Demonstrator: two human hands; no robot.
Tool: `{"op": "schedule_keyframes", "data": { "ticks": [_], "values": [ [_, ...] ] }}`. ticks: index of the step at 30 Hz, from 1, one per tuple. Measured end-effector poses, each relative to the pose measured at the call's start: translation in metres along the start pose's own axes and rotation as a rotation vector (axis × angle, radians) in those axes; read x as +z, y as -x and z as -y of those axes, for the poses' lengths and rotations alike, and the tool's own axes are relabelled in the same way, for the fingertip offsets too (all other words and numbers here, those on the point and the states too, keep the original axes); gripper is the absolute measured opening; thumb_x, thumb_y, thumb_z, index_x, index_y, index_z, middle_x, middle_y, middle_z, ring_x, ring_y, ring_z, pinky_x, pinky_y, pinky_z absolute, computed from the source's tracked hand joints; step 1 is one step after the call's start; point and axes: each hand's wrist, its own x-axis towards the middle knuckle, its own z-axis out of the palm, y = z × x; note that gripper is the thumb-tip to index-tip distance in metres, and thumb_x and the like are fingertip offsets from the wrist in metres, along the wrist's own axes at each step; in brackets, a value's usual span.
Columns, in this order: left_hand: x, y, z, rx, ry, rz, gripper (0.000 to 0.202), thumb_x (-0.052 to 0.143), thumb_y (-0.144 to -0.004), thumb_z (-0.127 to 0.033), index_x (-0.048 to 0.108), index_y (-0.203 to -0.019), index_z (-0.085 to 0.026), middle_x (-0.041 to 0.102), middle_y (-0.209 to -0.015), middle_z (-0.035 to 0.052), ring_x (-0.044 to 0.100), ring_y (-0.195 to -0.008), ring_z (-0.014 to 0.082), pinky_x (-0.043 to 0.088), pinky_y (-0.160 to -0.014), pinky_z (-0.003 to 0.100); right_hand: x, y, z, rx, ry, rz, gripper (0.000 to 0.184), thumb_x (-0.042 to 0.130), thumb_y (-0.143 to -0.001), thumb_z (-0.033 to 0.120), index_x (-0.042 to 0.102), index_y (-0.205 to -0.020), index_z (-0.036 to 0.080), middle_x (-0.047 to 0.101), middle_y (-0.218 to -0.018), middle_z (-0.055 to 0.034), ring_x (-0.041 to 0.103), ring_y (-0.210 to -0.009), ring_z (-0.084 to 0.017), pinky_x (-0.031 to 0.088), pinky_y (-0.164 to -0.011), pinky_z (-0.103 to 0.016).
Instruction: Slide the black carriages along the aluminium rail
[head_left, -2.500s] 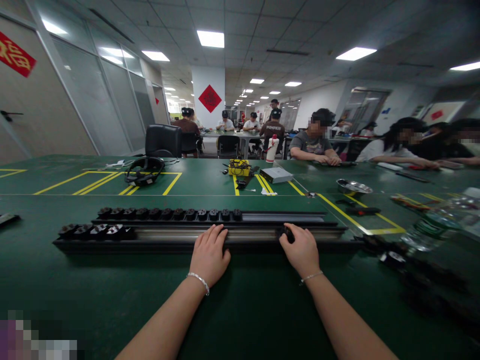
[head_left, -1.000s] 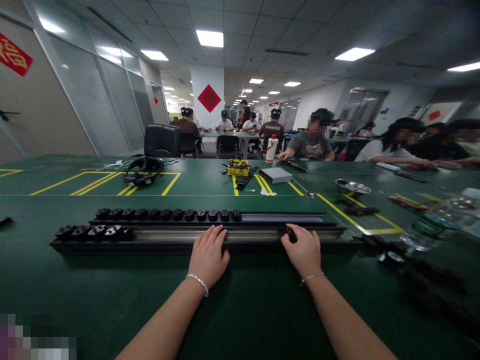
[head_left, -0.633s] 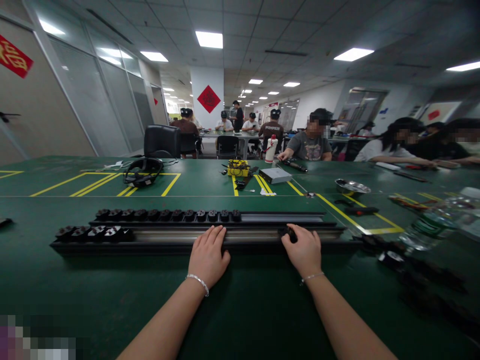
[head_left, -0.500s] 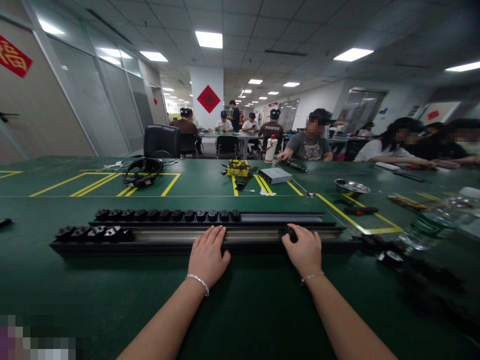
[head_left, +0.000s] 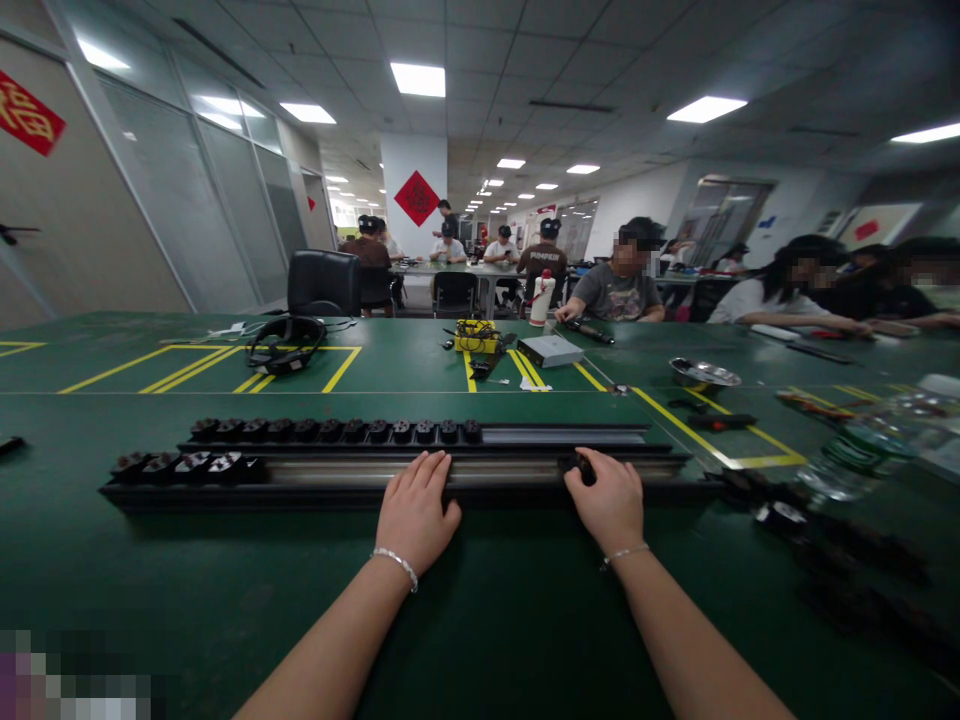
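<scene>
Two long black rails (head_left: pixel 322 494) lie side by side across the table before me. Black round-topped modules, which look like power sockets (head_left: pixel 225 466), sit in the left part of the near rail. The far rail (head_left: pixel 562 436) carries a longer row of the same kind. My left hand (head_left: pixel 416 515) lies with outstretched fingers over the middle of the near rail and grips nothing. Toward that rail's right end, my right hand (head_left: pixel 611 495) is closed on a small black socket module (head_left: pixel 579 466), partly hidden by the fingers. Both wrists wear bracelets.
Loose black parts (head_left: pixel 840 550) are piled at the right, near a clear plastic bottle (head_left: pixel 851 450). Behind them stands a metal bowl (head_left: pixel 703 374). Farther back are a black headset (head_left: pixel 285 345), a grey box (head_left: pixel 550 350) and a white bottle (head_left: pixel 541 298). Several people sit beyond.
</scene>
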Motion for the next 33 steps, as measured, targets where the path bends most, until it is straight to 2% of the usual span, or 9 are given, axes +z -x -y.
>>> {"op": "schedule_keyframes", "data": {
  "ticks": [11, 20, 33],
  "values": [
    [-0.0009, 0.0, 0.0001, 0.005, -0.014, -0.006, 0.051, 0.044, -0.076, -0.029, 0.045, -0.126, -0.022, 0.046, -0.132, 0.0016, 0.034, -0.125, 0.0202, 0.031, -0.099, 0.038, -0.0017, 0.0011, 0.0019, 0.019, 0.01, -0.011, 0.035, 0.043, -0.071, 0.031, 0.062, -0.097, 0.021, 0.064, -0.099, -0.0076, 0.052, -0.101, -0.023, 0.02, -0.1, -0.049],
    [-0.0041, -0.0011, -0.0022, -0.01, -0.03, 0.025, 0.051, 0.044, -0.075, -0.031, 0.044, -0.126, -0.022, 0.045, -0.133, 0.0003, 0.034, -0.125, 0.0198, 0.032, -0.099, 0.037, 0.0006, 0.0009, -0.0006, 0.043, 0.014, 0.017, 0.036, 0.043, -0.07, 0.031, 0.061, -0.099, 0.02, 0.063, -0.101, -0.007, 0.052, -0.103, -0.022, 0.02, -0.101, -0.047],
    [-0.0035, -0.0019, -0.0006, -0.006, -0.029, 0.027, 0.052, 0.044, -0.075, -0.032, 0.044, -0.127, -0.022, 0.046, -0.133, 0.0009, 0.035, -0.125, 0.0203, 0.032, -0.098, 0.037, 0.0002, 0.001, -0.0019, 0.025, 0.008, -0.016, 0.036, 0.043, -0.071, 0.029, 0.06, -0.1, 0.019, 0.063, -0.101, -0.0074, 0.052, -0.102, -0.022, 0.022, -0.1, -0.045]
  ]
}}
